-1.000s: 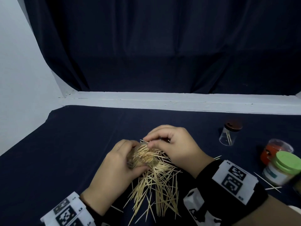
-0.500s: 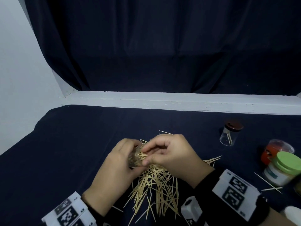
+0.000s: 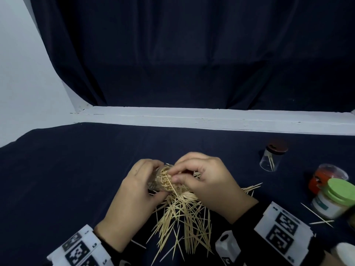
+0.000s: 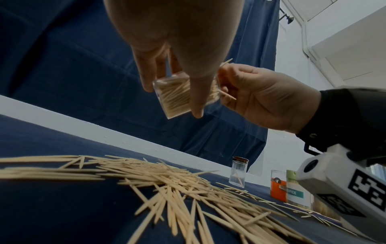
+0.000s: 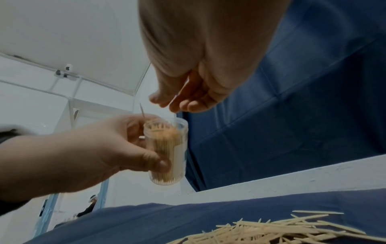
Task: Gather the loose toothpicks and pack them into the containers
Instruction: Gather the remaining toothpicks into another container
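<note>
Both hands at the clear container, held above the toothpick pile.

Left hand (image 3: 134,196) wraps the nearly full clear container (image 5: 167,148), lifted off the dark cloth (image 3: 67,169). Right hand (image 3: 207,181) pinches a toothpick (image 4: 227,96) at its mouth. Loose toothpicks (image 3: 184,223) lie heaped below, near centre.

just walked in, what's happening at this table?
A person is packing toothpicks into jars. The left hand grips a clear container, lifted off the table and already nearly full. The right hand is at its open mouth, pinching a few toothpicks to feed in. A big loose pile still lies on the dark cloth below. To the right stand a near-empty clear jar, an orange one and a green-lidded one.
</note>
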The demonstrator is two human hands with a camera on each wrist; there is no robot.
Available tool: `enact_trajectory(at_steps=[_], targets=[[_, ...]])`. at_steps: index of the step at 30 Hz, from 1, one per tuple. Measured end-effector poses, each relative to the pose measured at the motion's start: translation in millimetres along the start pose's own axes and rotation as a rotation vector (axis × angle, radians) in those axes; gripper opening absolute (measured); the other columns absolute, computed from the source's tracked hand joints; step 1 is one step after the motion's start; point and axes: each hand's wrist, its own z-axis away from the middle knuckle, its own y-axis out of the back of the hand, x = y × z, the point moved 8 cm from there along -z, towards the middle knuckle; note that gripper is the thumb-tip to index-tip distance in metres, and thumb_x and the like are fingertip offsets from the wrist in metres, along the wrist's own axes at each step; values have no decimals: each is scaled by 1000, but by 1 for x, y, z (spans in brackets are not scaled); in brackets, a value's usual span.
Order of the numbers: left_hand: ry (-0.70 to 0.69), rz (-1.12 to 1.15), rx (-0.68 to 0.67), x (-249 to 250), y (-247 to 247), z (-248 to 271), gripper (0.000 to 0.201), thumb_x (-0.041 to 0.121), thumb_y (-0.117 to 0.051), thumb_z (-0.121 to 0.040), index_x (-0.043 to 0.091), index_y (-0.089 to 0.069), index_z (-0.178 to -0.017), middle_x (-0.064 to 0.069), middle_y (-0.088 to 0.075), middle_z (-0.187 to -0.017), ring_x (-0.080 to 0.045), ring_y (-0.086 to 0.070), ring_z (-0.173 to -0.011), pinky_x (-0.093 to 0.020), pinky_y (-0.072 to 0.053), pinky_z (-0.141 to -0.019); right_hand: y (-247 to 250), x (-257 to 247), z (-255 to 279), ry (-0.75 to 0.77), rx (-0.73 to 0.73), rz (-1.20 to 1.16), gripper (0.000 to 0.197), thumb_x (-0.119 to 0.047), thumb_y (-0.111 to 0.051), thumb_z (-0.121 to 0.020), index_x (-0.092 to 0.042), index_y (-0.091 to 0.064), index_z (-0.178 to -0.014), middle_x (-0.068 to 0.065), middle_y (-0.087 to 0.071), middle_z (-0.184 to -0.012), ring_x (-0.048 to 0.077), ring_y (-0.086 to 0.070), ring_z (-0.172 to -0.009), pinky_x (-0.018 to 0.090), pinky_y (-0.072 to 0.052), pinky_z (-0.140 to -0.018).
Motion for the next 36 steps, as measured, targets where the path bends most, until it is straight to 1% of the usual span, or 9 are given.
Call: enact_trajectory(at_steps=[4, 9, 13, 18, 22, 26, 29, 31, 36], targets=[[19, -4, 24, -4, 3, -1, 53, 13, -88, -57, 22, -62, -102, 17, -56, -100, 5, -49, -102, -5, -38, -83, -1, -2, 3, -60, -170, 38, 39, -18, -92, -52, -26, -74, -86, -11, -58, -91, 3, -51, -74, 20, -47, -69], [-1, 14, 9, 0, 2, 0, 52, 16, -87, -59, 22, -61, -104, 17, -56, -102, 6, -50, -102, -7, -40, -83, -5, 1, 2, -10, -164, 48, 17, -5, -83, -68, -14, -75, -80, -3, -63, -84, 11, -59, -67, 27, -54, -66], [-2, 19, 11, -1, 1, -1, 53, 15, -87, -60, 21, -61, -105, 18, -55, -103, 7, -49, -103, -6, -39, -82, -10, 2, 5, 4, -194, 41, 24, -15, -87, -63, -15, -75, -84, -5, -64, -89, 16, -60, -71, 30, -55, -69], [-11, 12, 2, -3, -1, 0, 53, 12, -88, -59, 22, -61, -104, 19, -55, -103, 8, -49, -103, -4, -38, -82, -17, -2, 9, 148, -216, 232, 22, 1, -67, -73, -12, -76, -90, -3, -64, -89, 8, -58, -69, 15, -49, -67], [-22, -21, 1, -2, -1, -1, 54, 12, -88, -58, 25, -60, -103, 21, -54, -102, 8, -48, -102, -3, -37, -82, -3, -4, 5, 71, -137, 272, 26, 0, -58, -77, -15, -77, -87, -9, -66, -88, 4, -59, -76, 17, -49, -68], [-54, -15, -8, 2, -4, 1, 58, 11, -85, -61, 37, -53, -103, 23, -53, -106, 3, -50, -101, -9, -40, -84, -16, -6, 3, 7, -228, 428, 20, -11, -58, -85, -21, -75, -92, -13, -56, -97, 6, -56, -82, 30, -50, -76], [-74, -12, 15, 6, -3, 1, 57, 13, -84, -63, 37, -52, -104, 23, -52, -108, 3, -49, -102, -7, -38, -84, -14, -11, 2, -8, -99, 264, 9, -12, -71, -79, -17, -75, -85, -12, -57, -85, 6, -58, -77, 25, -50, -72], [-82, -40, 49, 4, 1, 1, 57, 14, -85, -62, 34, -53, -105, 23, -52, -107, 4, -48, -103, -6, -36, -86, -11, -8, 3, -70, -57, 73, 13, -6, -77, -74, -11, -76, -86, -9, -61, -86, 5, -62, -79, 19, -52, -72], [-40, -48, 93, -2, 8, 1, 61, 9, -83, -60, 35, -52, -105, 24, -51, -106, -3, -50, -96, -16, -43, -81, -9, -12, 7, -55, 10, -128, 28, -5, -85, -64, -10, -75, -90, -2, -62, -89, 10, -65, -77, 20, -56, -71]])
